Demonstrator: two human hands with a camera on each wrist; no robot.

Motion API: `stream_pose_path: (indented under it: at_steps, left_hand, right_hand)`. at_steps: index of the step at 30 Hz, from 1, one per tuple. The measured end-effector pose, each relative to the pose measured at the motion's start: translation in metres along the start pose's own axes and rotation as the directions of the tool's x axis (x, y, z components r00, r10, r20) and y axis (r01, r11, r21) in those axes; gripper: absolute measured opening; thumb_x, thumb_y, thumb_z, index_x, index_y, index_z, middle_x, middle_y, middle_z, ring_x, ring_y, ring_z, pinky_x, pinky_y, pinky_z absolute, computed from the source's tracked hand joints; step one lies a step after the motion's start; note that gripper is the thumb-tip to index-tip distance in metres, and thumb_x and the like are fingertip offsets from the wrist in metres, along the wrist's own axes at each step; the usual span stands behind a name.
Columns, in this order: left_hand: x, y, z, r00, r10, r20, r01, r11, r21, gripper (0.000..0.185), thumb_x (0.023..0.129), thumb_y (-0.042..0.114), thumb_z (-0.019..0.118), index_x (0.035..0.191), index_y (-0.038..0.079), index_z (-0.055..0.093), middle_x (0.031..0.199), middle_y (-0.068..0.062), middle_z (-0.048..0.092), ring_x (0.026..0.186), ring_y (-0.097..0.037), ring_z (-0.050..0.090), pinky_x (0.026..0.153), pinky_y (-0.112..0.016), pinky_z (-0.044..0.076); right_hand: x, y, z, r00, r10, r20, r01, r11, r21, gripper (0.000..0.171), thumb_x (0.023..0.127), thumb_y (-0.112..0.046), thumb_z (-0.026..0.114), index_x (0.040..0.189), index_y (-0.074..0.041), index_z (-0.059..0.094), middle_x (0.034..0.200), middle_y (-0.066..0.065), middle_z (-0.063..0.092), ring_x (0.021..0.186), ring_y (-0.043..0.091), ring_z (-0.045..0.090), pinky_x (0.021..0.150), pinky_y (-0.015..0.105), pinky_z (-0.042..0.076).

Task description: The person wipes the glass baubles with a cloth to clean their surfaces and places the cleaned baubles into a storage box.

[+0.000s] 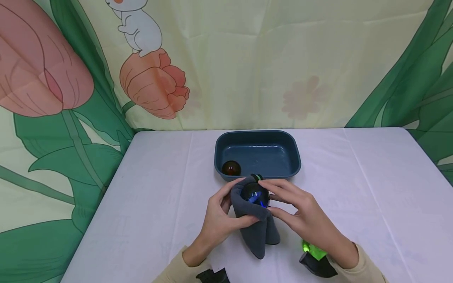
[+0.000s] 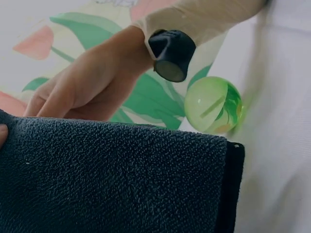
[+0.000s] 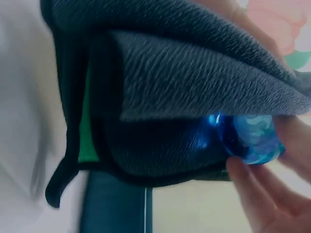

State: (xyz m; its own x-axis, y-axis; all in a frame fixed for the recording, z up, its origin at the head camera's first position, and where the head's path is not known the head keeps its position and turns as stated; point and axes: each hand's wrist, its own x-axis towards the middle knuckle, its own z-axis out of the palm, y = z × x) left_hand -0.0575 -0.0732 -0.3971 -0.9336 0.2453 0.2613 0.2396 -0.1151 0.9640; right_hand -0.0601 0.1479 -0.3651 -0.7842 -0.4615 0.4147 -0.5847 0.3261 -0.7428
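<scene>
A dark grey-blue towel (image 1: 253, 232), folded and hanging down, is in my left hand (image 1: 221, 222), whose thumb lies across its front. Cupped in the towel sits a glossy, see-through blue ball (image 1: 255, 194), which looks nearly black from above. My right hand (image 1: 304, 206) grips the ball's right side with fingertips and thumb. In the right wrist view, its fingers (image 3: 257, 194) touch the blue ball (image 3: 255, 138) beneath a towel fold (image 3: 204, 80). The towel (image 2: 112, 174) hides most of the left hand in the left wrist view.
Just beyond the hands stands a dark blue basin (image 1: 295, 155), with a dark amber ball (image 1: 231, 168) in its near left corner. A clear green ball (image 2: 214, 104) rests on the white-covered table (image 1: 159, 196), partly hidden under the right wrist in the head view. A printed curtain (image 1: 247, 78) hangs behind.
</scene>
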Motion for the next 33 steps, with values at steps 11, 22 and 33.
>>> stream_pose_path:
  at_steps: [11, 22, 33]
  left_hand:
    - [-0.0009, -0.0003, 0.0021, 0.998, 0.001, -0.057, 0.001, 0.999, 0.038, 0.069, 0.073, 0.002, 0.085, 0.135, 0.006, 0.056, 0.130, -0.013, 0.061, 0.116, -0.023, 0.063, 0.105, -0.030, 0.049]
    - [-0.0015, -0.0002, 0.0024, 0.998, 0.024, -0.060, -0.024, 1.000, 0.008, 0.072, 0.074, 0.002, 0.085, 0.138, 0.003, 0.053, 0.133, -0.017, 0.059, 0.118, -0.022, 0.063, 0.105, -0.030, 0.049]
    - [-0.0006, -0.0013, 0.0017, 0.999, 0.016, -0.049, -0.016, 1.000, 0.011, 0.071, 0.074, 0.006, 0.086, 0.138, 0.006, 0.054, 0.133, -0.013, 0.061, 0.120, -0.023, 0.062, 0.107, -0.032, 0.047]
  right_hand:
    - [0.0000, -0.0013, -0.0036, 0.998, 0.016, 0.057, -0.013, 0.998, -0.067, 0.075, 0.076, 0.007, 0.080, 0.143, -0.017, 0.054, 0.139, 0.001, 0.056, 0.119, 0.014, 0.062, 0.093, 0.022, 0.055]
    - [0.0016, 0.0020, -0.0010, 0.987, -0.160, 0.028, 0.162, 0.975, -0.153, 0.060, 0.079, -0.004, 0.080, 0.136, -0.013, 0.061, 0.138, 0.006, 0.058, 0.125, 0.016, 0.057, 0.100, 0.014, 0.046]
    - [0.0017, -0.0009, 0.0014, 0.989, -0.151, -0.002, 0.148, 0.975, -0.166, 0.075, 0.072, 0.009, 0.082, 0.140, -0.010, 0.057, 0.136, 0.008, 0.058, 0.117, 0.022, 0.062, 0.093, 0.016, 0.052]
